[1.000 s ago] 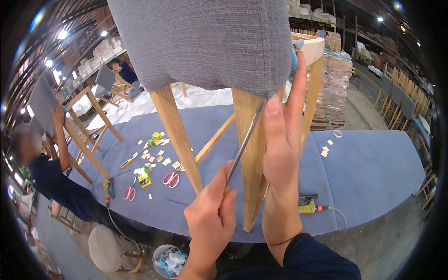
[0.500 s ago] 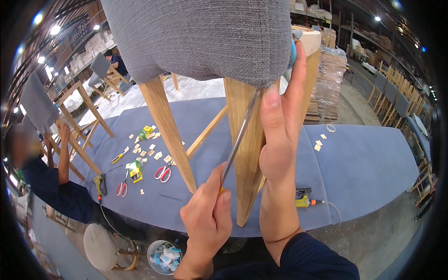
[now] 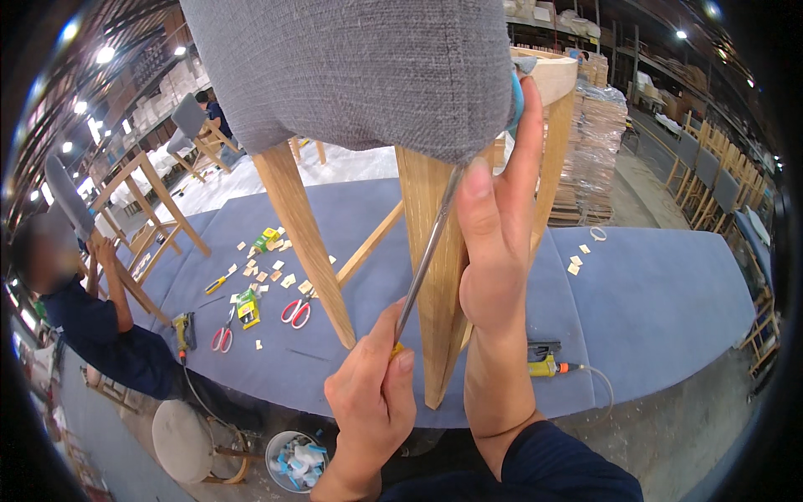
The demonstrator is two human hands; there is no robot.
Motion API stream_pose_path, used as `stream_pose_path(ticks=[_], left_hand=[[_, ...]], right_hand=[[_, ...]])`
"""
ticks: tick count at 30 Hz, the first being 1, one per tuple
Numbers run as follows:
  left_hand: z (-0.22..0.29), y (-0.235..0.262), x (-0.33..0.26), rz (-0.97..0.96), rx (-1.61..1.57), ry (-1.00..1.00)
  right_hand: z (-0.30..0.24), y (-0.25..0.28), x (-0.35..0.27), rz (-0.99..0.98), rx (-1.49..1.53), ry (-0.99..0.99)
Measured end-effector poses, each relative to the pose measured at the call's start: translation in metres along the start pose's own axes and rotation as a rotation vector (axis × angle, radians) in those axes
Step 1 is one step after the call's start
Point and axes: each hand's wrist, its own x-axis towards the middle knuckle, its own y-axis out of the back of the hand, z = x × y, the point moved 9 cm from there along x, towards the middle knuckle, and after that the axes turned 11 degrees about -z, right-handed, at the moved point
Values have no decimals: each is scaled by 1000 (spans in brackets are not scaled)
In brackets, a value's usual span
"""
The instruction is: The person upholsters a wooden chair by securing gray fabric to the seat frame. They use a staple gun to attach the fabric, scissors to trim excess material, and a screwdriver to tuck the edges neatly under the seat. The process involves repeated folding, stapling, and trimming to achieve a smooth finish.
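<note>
A chair with a grey fabric seat (image 3: 351, 75) and pale wooden legs (image 3: 435, 268) is held up close in front of me. My left hand (image 3: 372, 402) grips the handle of a long metal screwdriver (image 3: 427, 251) whose shaft runs up along the near leg to the seat's underside. My right hand (image 3: 498, 243) is wrapped around that leg, with its fingers reaching up to the fabric edge. A second leg (image 3: 305, 243) slants down to the left.
Below lies a blue padded worktable (image 3: 652, 293) with red scissors (image 3: 295, 311), small wood blocks, a yellow-green box and a pneumatic tool (image 3: 548, 361). A person in a dark shirt (image 3: 100, 335) works on another chair frame at left. A stool and a bin stand below.
The chair and both hands sit slightly lower and closer in view. The screwdriver stays against the leg, its tip still at the seat underside.
</note>
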Motion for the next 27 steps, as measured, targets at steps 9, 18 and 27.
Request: stream_pose_path(ticks=[9,18,27], left_hand=[[5,-4,2,-10,39,45],[-5,-17,12,14,36,125],[-19,-21,22,99,89,46]], right_hand=[[1,-1,-4,5,2,-86],[-2,0,-6,-4,-73,-95],[-2,1,-6,6,-141,-117]])
